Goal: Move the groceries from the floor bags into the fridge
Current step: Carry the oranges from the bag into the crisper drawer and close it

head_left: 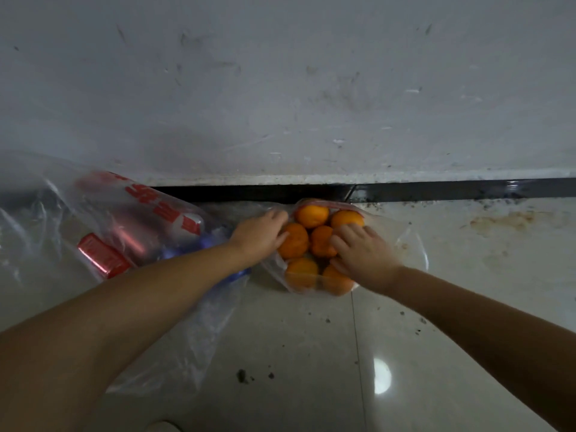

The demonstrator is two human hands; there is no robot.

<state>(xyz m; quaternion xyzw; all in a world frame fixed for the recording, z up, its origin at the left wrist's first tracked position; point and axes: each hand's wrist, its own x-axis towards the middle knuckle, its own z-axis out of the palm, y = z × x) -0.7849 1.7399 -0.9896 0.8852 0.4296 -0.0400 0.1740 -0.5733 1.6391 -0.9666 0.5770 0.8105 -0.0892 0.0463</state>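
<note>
Six oranges (314, 244) sit in a clear plastic bag (402, 235) on the pale tiled floor (311, 353), and everything else is placed here against that bag. Seen from the head camera, the bag lies just in front of the black skirting strip (436, 188) at the foot of the scuffed white wall (296, 88). The left hand (260, 233) reaches in from the bag's left side, its curled fingers resting on the leftmost orange and on the plastic by the bag's mouth; whether it actually grips the plastic is not clear. The right hand (363, 252) lies on top of the fruit from the bag's right side, fingers bent over the oranges in the middle and lower right. To the left of the orange bag, and touching it, lies a larger clear bag (40, 219) with red print, holding a red can (104, 255) and something blue (215, 240), blurred.
</note>
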